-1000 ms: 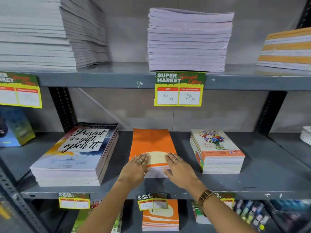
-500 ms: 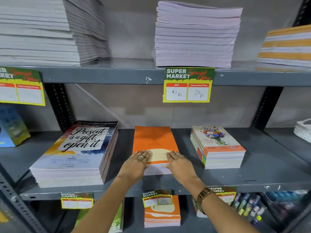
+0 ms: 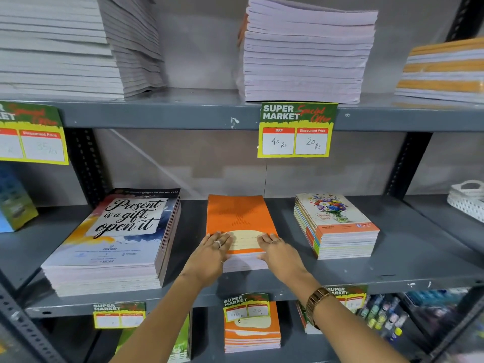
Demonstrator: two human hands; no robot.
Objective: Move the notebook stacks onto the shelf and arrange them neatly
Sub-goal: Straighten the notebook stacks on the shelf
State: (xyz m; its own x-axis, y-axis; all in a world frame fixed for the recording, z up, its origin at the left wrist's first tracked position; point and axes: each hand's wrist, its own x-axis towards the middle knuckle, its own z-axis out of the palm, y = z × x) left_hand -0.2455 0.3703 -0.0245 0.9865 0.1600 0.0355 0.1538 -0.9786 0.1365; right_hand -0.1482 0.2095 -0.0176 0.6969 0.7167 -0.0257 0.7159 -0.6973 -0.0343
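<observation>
Both hands, left and right, lie spread flat on the orange stack mid-shelf, apparently squaring it; next likely nudging its edges flush between neighbouring stacks.

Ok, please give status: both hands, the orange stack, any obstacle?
Left hand and right hand flat on orange notebook stack, not gripping. Stack on middle shelf, between neighbour stacks. No obstacle.
</observation>
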